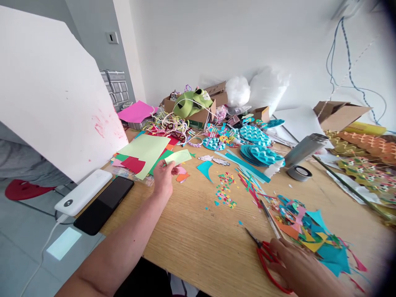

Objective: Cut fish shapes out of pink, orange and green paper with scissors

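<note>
My left hand reaches out over the wooden table and pinches a small pale-green piece of paper, lifted just above a stack of coloured paper sheets. My right hand rests near the front edge with its fingers closed on the red handles of a pair of scissors, whose blades lie on the table pointing left. A heap of coloured paper scraps lies just beyond my right hand.
A black phone and a white power bank lie at the table's left edge beside a large white board. Teal scalloped paper discs, confetti, a metal flask, a tape roll and cardboard boxes crowd the back.
</note>
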Demonstrator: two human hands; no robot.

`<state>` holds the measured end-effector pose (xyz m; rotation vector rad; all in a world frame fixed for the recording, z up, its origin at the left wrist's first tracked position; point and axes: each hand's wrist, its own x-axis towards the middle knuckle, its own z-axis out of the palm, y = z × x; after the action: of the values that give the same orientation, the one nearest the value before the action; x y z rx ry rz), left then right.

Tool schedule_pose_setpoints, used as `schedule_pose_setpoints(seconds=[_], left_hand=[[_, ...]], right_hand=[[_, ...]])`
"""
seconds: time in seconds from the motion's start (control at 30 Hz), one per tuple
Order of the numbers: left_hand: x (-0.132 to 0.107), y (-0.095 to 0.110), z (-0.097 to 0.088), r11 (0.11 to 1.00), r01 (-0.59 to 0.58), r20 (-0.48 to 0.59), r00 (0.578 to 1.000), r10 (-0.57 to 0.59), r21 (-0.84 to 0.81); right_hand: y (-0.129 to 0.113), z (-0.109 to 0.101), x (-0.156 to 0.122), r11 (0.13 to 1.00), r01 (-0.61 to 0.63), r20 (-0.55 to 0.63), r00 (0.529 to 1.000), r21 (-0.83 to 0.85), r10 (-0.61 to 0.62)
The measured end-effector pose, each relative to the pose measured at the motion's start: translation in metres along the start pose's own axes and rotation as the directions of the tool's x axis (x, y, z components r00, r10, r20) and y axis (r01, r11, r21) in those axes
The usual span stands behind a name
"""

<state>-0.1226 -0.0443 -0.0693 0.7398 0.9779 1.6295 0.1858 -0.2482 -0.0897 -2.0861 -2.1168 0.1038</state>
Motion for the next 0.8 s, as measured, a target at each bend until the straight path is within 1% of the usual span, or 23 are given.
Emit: schedule_pose_setpoints(seconds=[0.07, 0.1, 0.13, 0.2, 0.27, 0.33, 0.37, 0.43, 0.47, 0.5, 0.53, 0.57, 0.63, 0.7, 0.8], left_hand=[[-0.002, -0.003, 0.001, 0.999, 0.032, 0.043, 0.999, -0.033, 0.020], [-0.003, -0.005, 0.001, 0.998, 0.045, 0.068, 0.997, -0.048, 0.038], [-0.004, -0.007, 0.001, 0.997, 0.056, 0.094, 0.994, -0.061, 0.059], [-0.006, -0.010, 0.002, 0.992, 0.080, 0.143, 0.985, -0.094, 0.099], [-0.009, -0.013, 0.002, 0.986, 0.106, 0.178, 0.976, -0.129, 0.131], [-0.012, -0.014, 0.003, 0.981, 0.121, 0.205, 0.967, -0.151, 0.152], [-0.014, -0.015, 0.003, 0.979, 0.127, 0.221, 0.962, -0.161, 0.162], [-0.017, -0.016, 0.004, 0.975, 0.138, 0.262, 0.948, -0.181, 0.176], [-0.018, -0.016, 0.005, 0.973, 0.144, 0.286, 0.939, -0.191, 0.178], [-0.020, -0.016, 0.005, 0.972, 0.152, 0.315, 0.927, -0.203, 0.180], [-0.022, -0.017, 0.006, 0.970, 0.160, 0.344, 0.914, -0.216, 0.183], [-0.023, -0.017, 0.006, 0.968, 0.167, 0.373, 0.899, -0.228, 0.189], [-0.025, -0.016, 0.006, 0.964, 0.173, 0.419, 0.874, -0.245, 0.204], [-0.027, -0.016, 0.005, 0.963, 0.167, 0.447, 0.860, -0.246, 0.209], [-0.028, -0.015, 0.005, 0.961, 0.170, 0.481, 0.838, -0.257, 0.218]], right_hand=[[0.007, 0.008, -0.009, 1.000, 0.021, 0.122, 0.992, 0.010, -0.022], [0.009, 0.010, -0.012, 0.999, 0.030, 0.160, 0.987, 0.026, -0.034], [0.011, 0.011, -0.014, 0.999, 0.029, 0.159, 0.987, 0.035, -0.034], [0.012, 0.010, -0.015, 0.997, 0.027, 0.117, 0.993, 0.068, -0.035], [0.009, 0.003, -0.012, 0.991, -0.001, 0.027, 1.000, 0.137, -0.003], [0.004, -0.010, -0.003, 0.965, -0.019, -0.044, 0.999, 0.263, 0.032], [0.001, -0.018, 0.004, 0.939, -0.013, -0.061, 0.997, 0.343, 0.036], [-0.009, -0.034, 0.025, 0.866, 0.019, -0.049, 0.999, 0.500, 0.006], [-0.015, -0.041, 0.037, 0.809, 0.012, -0.078, 0.996, 0.588, 0.042], [-0.022, -0.046, 0.051, 0.728, -0.003, -0.093, 0.992, 0.685, 0.091], [-0.031, -0.048, 0.064, 0.650, -0.025, -0.081, 0.988, 0.760, 0.132], [-0.039, -0.047, 0.078, 0.589, -0.046, -0.070, 0.983, 0.807, 0.172], [-0.057, -0.039, 0.101, 0.485, -0.058, -0.065, 0.970, 0.873, 0.233], [-0.074, -0.025, 0.115, 0.385, -0.028, -0.084, 0.959, 0.923, 0.271], [-0.091, -0.005, 0.117, 0.291, -0.051, -0.019, 0.973, 0.955, 0.232]])
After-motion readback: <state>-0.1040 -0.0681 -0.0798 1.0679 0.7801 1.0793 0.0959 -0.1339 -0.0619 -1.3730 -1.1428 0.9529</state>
